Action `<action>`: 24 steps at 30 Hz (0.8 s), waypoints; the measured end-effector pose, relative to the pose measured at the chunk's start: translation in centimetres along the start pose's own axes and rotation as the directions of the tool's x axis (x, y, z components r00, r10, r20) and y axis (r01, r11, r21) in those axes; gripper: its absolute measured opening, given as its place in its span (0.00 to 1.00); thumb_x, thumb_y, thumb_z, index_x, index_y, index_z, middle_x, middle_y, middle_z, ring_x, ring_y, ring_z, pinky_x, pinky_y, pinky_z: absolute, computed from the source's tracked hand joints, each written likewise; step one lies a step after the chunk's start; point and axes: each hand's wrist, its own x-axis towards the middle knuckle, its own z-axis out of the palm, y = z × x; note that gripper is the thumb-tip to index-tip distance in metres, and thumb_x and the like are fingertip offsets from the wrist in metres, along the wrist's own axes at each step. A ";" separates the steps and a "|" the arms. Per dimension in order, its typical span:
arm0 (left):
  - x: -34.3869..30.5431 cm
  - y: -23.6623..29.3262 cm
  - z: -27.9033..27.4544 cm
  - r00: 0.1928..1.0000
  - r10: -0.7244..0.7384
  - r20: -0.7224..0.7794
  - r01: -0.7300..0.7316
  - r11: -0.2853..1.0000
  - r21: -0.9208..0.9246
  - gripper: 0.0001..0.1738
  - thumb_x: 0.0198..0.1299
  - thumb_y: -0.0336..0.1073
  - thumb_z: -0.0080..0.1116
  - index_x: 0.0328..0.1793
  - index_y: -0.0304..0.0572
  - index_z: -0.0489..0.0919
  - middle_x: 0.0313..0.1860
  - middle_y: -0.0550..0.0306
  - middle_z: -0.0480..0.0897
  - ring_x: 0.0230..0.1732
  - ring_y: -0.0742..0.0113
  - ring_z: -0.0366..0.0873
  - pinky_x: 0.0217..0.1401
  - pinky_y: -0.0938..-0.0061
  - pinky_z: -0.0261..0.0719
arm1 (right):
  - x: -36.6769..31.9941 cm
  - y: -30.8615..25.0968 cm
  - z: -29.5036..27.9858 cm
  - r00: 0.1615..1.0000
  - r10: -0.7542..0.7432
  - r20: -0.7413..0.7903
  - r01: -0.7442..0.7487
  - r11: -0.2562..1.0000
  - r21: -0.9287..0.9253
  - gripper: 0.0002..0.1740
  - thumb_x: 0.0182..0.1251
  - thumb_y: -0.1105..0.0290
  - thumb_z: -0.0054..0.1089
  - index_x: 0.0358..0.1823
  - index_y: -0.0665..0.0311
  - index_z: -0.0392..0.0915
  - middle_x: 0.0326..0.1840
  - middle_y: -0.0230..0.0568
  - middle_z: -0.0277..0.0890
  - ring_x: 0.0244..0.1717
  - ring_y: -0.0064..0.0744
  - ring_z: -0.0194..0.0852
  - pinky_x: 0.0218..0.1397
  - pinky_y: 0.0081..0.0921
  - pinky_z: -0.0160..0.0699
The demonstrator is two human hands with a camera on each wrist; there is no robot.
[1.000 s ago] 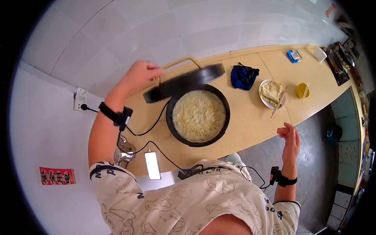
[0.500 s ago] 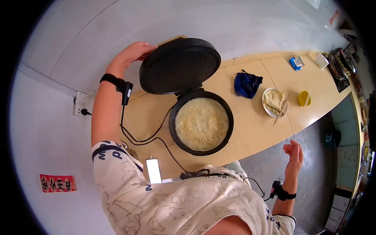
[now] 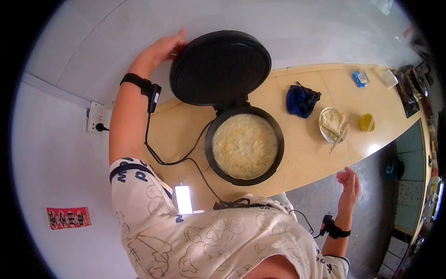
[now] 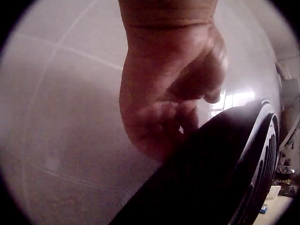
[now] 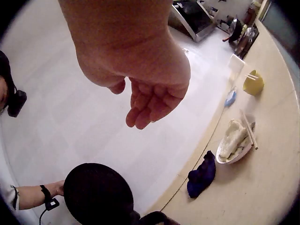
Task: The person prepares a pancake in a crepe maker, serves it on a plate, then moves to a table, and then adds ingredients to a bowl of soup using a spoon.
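My left hand [image 3: 163, 49] is at the left edge of the raised round black lid [image 3: 220, 67], fingers curled behind it and partly hidden; in the left wrist view the thumb [image 4: 213, 97] stands apart from the lid. Hinged below the lid is a black electric griddle [image 3: 277, 160]. A wide pale pancake [image 3: 244, 146], flecked with green and lightly browned in places, covers its plate. Off the counter's front edge, my right hand [image 3: 348, 190] hangs with loosely bent fingers and holds nothing.
Right of the griddle lie a dark blue cloth [image 3: 303, 101] and a bowl of folded pancakes [image 3: 332, 123] with chopsticks [image 3: 340, 137] across it. Beyond stand a yellow cup [image 3: 366, 122] and a blue packet [image 3: 360, 79]. A lit phone [image 3: 183, 200] and cables lie at the front left.
The lid has swung up and back from low over the griddle until it stands tilted, underside showing. My left hand has risen with it. The right hand has dropped slightly.
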 end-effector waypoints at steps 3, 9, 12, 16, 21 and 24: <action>-0.3 0.1 0.1 0.999 0.001 0.032 0.001 0.999 -0.043 0.44 0.52 0.72 0.39 0.53 0.37 0.74 0.47 0.53 0.75 0.50 0.63 0.68 0.57 0.69 0.60 | 0.1 -0.1 0.6 1.000 0.004 0.022 -0.004 1.000 0.001 0.19 0.69 0.60 0.41 0.46 0.68 0.73 0.34 0.37 0.77 0.36 0.24 0.72 0.42 0.21 0.68; 0.6 -0.8 -0.4 0.998 0.055 0.017 -0.055 0.998 -0.011 0.49 0.51 0.76 0.28 0.54 0.38 0.74 0.49 0.51 0.74 0.51 0.61 0.67 0.59 0.69 0.57 | 0.3 -0.2 0.8 0.999 0.005 0.046 -0.005 1.000 -0.013 0.19 0.69 0.60 0.41 0.47 0.68 0.73 0.35 0.38 0.77 0.37 0.25 0.73 0.42 0.21 0.68; 0.2 -0.8 -0.5 0.997 0.051 0.056 -0.051 0.999 -0.012 0.52 0.49 0.77 0.35 0.59 0.33 0.69 0.54 0.48 0.71 0.56 0.60 0.66 0.61 0.69 0.57 | 0.2 -0.1 0.7 0.998 0.002 0.061 0.000 1.000 -0.029 0.19 0.70 0.59 0.40 0.47 0.65 0.73 0.34 0.34 0.76 0.37 0.22 0.72 0.42 0.20 0.68; 0.5 -1.2 -0.1 0.996 0.079 -0.035 -0.081 0.996 -0.031 0.52 0.49 0.77 0.34 0.59 0.32 0.68 0.55 0.45 0.71 0.58 0.57 0.65 0.63 0.66 0.56 | -0.1 -0.1 0.8 0.997 -0.010 0.071 0.014 0.999 -0.049 0.18 0.69 0.59 0.40 0.46 0.64 0.74 0.34 0.34 0.77 0.37 0.23 0.73 0.42 0.21 0.69; 1.3 -1.5 -0.3 0.994 0.100 -0.031 -0.102 0.993 -0.067 0.51 0.50 0.76 0.33 0.59 0.32 0.68 0.55 0.45 0.70 0.58 0.55 0.64 0.63 0.64 0.55 | -0.6 -0.3 0.5 0.998 -0.017 0.060 0.020 0.999 -0.047 0.18 0.69 0.58 0.41 0.46 0.64 0.74 0.34 0.35 0.77 0.37 0.23 0.73 0.42 0.21 0.69; 0.7 -0.9 -0.3 0.998 0.054 0.043 -0.053 0.998 -0.041 0.52 0.51 0.76 0.28 0.64 0.34 0.63 0.64 0.45 0.63 0.66 0.56 0.56 0.68 0.65 0.48 | -0.8 -0.3 0.3 0.998 -0.026 0.055 0.030 0.997 -0.075 0.18 0.70 0.59 0.40 0.46 0.64 0.74 0.34 0.35 0.77 0.36 0.23 0.73 0.42 0.21 0.69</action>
